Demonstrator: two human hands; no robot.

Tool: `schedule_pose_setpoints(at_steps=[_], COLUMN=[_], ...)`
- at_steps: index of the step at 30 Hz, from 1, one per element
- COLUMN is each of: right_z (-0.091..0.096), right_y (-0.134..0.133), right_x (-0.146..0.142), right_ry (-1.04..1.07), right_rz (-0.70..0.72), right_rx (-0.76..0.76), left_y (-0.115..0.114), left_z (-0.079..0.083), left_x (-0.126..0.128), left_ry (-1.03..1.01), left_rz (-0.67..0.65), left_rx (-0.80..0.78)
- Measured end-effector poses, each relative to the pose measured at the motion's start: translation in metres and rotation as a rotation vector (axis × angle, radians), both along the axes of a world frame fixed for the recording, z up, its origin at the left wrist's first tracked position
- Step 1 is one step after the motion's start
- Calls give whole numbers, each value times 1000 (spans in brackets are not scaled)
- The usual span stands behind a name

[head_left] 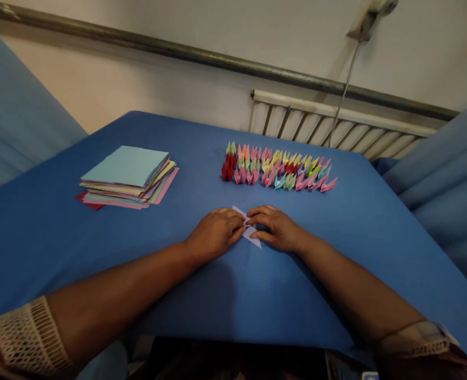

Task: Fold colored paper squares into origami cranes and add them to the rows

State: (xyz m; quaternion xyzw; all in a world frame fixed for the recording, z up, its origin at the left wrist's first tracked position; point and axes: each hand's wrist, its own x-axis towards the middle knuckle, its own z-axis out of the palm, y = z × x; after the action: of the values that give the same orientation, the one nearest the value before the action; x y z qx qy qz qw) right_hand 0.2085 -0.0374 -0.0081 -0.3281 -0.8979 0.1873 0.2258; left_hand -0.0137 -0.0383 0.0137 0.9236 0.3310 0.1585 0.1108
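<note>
Your fingers [233,216] gather at the middle of the blue tabletop [138,301], nearer you than the paper stack [126,164] and folded paper figures [292,168]. There your left hand [214,232] grips the lilac paper [251,236]; whether your right hand [278,229] pinches or merely touches it, I can't tell.

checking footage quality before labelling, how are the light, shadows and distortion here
Head view: dim, uneven light; soft shadow on the blue tablecloth near the left forearm; apparent wide-angle stretch toward the edges; fine creases in the pale paper hard to read.

No legible text, labels, brands, numbers or signs visible.
</note>
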Motion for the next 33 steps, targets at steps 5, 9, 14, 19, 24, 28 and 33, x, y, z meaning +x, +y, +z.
schedule_pose_setpoints(at_steps=[5,9,14,19,24,28,33], right_z=[-6,-4,-4,-5,-2,-1,2], right_y=[5,6,5,5,2,-1,-3], right_x=[-12,-21,-23,-24,-26,-28,-27], right_ry=[104,64,28,-7,-19,-43,-89], right_rz=[-177,-272,-364,-392,-442,-509,-563], right_rx=[-68,-105,-125,-115,-103,-101,-89], left_y=[2,4,5,6,6,1,-7], left_z=[-3,-3,-3,-1,1,0,1], left_x=[0,2,3,3,2,-3,-19], left_ry=[-87,-95,-42,-48,-56,119,258], left_rz=[82,159,223,229,168,37,-30], left_rx=[-60,-68,-80,-103,-54,-1,-27])
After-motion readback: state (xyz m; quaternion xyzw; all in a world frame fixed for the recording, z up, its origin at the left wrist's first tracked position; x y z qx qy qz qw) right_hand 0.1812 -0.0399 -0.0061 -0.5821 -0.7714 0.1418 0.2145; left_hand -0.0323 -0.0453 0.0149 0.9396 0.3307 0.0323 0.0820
